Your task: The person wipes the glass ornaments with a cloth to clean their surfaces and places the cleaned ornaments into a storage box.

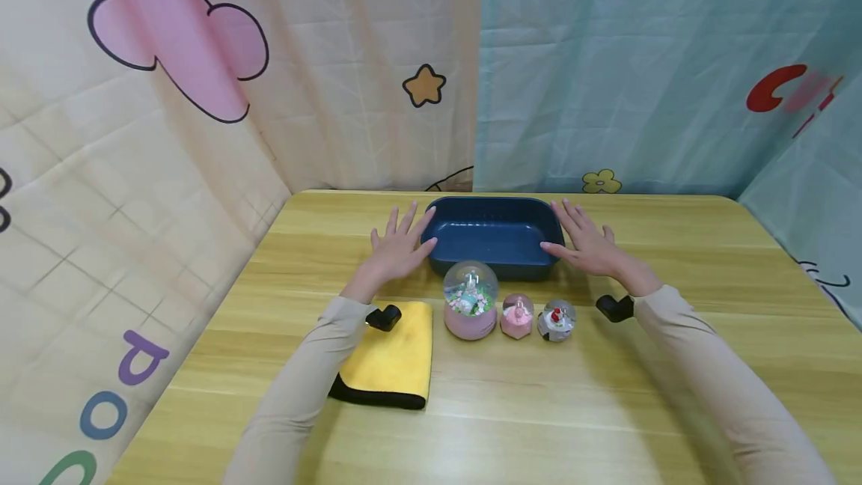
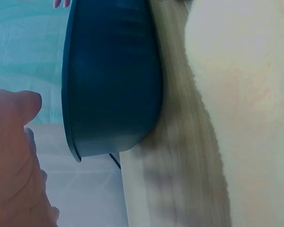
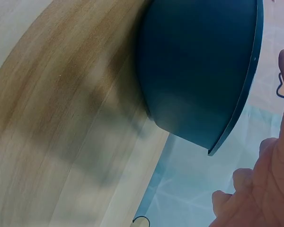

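Note:
A dark blue rectangular basin stands near the back edge of the table. My left hand, fingers spread, is at the basin's left end, thumb and index fingertips right at its rim. At the opposite end my right hand also has its fingers spread, with fingertips overlapping the rim in the head view. In the left wrist view the basin's side shows beside the left thumb. The right wrist view shows the basin's outer wall with the right hand's fingers apart from it.
In front of the basin stand a large snow globe with a pink base, a small pink globe and a small globe with a red detail. A folded yellow cloth with black edging lies at left. Printed curtains hang behind the table.

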{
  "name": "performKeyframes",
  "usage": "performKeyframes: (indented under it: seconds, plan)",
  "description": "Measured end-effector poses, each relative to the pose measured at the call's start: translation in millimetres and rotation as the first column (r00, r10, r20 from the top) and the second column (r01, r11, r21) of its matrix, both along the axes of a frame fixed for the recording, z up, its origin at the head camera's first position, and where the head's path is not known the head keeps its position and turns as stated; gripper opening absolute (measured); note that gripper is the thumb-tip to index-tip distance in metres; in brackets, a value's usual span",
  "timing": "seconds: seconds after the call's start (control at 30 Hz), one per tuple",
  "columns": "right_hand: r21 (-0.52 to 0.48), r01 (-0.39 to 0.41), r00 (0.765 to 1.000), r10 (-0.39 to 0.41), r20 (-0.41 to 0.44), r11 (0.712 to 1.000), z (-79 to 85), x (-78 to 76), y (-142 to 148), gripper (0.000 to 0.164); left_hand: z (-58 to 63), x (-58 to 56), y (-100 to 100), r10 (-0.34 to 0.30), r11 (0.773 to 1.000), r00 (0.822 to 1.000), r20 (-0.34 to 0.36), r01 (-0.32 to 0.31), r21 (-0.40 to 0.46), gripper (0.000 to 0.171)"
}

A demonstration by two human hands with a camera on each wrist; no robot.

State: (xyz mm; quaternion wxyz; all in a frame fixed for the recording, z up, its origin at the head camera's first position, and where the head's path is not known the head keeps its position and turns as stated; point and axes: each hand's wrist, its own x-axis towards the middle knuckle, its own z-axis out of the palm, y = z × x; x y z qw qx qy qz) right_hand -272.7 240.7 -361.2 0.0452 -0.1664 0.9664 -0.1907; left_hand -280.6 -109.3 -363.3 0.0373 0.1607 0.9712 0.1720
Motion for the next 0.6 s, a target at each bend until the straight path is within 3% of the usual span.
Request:
performKeyframes:
  seconds: [0.37,0.6]
  plan:
    - [-0.055,-0.046,0.999,0.046,0.004,0.997,-4.6,2.9,5,0.081,3.7,18.6,-13,0.022,0.993,0.997,-0.070,-0.014,0.115,0.063]
    - [-0.094,-0.079,0.996,0.074,-0.055,0.992,-6.3,0.3,13,0.077,5.0,30.1,-18,0.015,0.982,0.995,-0.097,0.004,0.190,0.061]
